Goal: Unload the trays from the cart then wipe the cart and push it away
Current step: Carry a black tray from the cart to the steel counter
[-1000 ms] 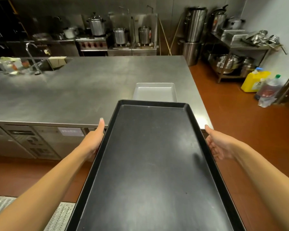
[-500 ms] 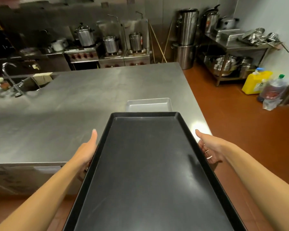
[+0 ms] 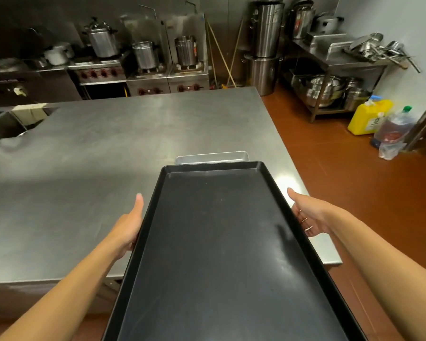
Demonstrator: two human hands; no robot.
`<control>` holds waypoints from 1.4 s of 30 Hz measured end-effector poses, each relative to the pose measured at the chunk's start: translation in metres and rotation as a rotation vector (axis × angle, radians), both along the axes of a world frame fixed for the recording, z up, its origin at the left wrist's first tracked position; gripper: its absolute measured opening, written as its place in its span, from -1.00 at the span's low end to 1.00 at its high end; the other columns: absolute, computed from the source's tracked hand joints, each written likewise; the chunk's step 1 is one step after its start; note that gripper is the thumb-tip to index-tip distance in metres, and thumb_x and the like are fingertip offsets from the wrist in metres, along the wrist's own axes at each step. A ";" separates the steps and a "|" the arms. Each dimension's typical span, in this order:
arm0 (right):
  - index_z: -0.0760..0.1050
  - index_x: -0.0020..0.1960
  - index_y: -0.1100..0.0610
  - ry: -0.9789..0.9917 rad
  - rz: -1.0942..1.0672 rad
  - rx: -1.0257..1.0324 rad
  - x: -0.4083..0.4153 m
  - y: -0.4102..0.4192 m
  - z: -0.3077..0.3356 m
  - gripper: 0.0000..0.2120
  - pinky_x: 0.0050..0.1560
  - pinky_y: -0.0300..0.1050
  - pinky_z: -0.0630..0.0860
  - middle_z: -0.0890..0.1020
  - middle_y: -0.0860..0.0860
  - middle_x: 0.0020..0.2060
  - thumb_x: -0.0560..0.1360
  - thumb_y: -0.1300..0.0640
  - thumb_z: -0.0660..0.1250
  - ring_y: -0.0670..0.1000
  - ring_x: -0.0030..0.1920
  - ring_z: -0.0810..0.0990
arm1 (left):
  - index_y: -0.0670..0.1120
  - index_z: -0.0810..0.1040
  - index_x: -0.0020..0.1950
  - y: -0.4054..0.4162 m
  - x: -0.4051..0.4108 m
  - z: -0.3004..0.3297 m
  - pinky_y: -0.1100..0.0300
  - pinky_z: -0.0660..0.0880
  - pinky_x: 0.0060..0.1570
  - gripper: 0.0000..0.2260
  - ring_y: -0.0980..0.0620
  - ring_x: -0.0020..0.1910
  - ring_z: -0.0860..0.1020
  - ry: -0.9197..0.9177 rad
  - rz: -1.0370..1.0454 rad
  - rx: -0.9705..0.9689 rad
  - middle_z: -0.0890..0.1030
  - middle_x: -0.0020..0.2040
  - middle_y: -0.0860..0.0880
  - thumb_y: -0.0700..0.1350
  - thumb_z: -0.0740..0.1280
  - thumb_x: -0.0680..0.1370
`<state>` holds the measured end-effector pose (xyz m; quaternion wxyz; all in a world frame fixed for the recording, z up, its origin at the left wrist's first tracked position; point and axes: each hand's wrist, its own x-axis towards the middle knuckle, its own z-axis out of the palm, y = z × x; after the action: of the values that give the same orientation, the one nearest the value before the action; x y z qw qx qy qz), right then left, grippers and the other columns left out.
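Far left, a sink (image 3: pixel 3 127) is cut into the counter (image 3: pixel 89 168), a cardboard box (image 3: pixel 30 113) just behind it. Back wall: stove (image 3: pixel 99 75) with one lidded pot (image 3: pixel 102 41) on it, one white pot (image 3: pixel 57 54) to its left, then two burners with one pot each (image 3: pixel 145 54) (image 3: pixel 186 50). Two broom sticks (image 3: pixel 221 52) lean on the wall.

My left hand (image 3: pixel 127 228) grips the left edge of the black tray (image 3: pixel 221 254), thumb straight up along the rim, fingers curled under. Tray is long, empty, held level over the counter's near right corner, near end out of frame at the bottom. One silver tray (image 3: pixel 212 156) lies on the counter right behind the black one's far edge, mostly hidden by it; can't tell if they touch. So two trays total.

My right hand (image 3: pixel 310 215) grips the right edge, thumb forward, fingers curled below the rim.

Right of the counter: red floor (image 3: pixel 342 180), two big stockpots stacked (image 3: pixel 265 45), a steel rack (image 3: pixel 342 67) with another pot (image 3: pixel 301 19), pans and ladles on top, bowls (image 3: pixel 326 91) below. On the floor one yellow jug (image 3: pixel 369 116) and one clear bottle (image 3: pixel 394 129), touching.
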<state>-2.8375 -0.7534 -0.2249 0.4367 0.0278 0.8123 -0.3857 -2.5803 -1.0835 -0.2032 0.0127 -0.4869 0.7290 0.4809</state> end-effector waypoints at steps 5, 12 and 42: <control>0.32 -0.34 0.12 -0.005 -0.059 0.016 -0.026 -0.040 -0.004 -0.30 -0.15 -0.07 0.47 0.44 0.09 -0.37 0.58 -0.46 -0.08 0.07 -0.32 0.42 | -0.03 0.23 -0.38 -0.052 -0.042 -0.005 0.18 0.14 -0.43 -0.35 0.05 -0.56 0.18 0.021 -0.038 0.041 0.22 -0.56 0.05 0.50 -0.15 0.54; 0.27 -0.32 0.11 0.015 -0.119 0.003 -0.055 -0.090 -0.007 -0.33 -0.16 -0.08 0.43 0.38 0.09 -0.35 0.60 -0.44 -0.09 0.07 -0.29 0.39 | -0.03 0.26 -0.40 -0.105 -0.087 -0.010 0.17 0.19 -0.42 -0.34 0.04 -0.54 0.26 0.022 -0.056 0.049 0.28 -0.60 0.07 0.47 -0.15 0.57; 0.43 -0.15 0.19 0.397 0.140 0.347 -0.170 -0.148 -0.147 -0.81 -0.07 0.11 0.64 0.63 0.23 -0.15 0.62 0.16 0.25 0.28 -0.13 0.65 | -0.07 0.24 -0.31 -0.175 -0.195 -0.180 0.05 0.30 -0.21 -0.65 -0.14 -0.26 0.32 -0.202 -0.188 -0.256 0.36 -0.35 -0.11 -0.16 0.26 0.65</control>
<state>-3.0077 -0.9017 -0.3722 0.2829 -0.0301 0.9359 -0.2076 -2.7754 -1.2583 -0.3831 0.0688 -0.4599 0.8217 0.3296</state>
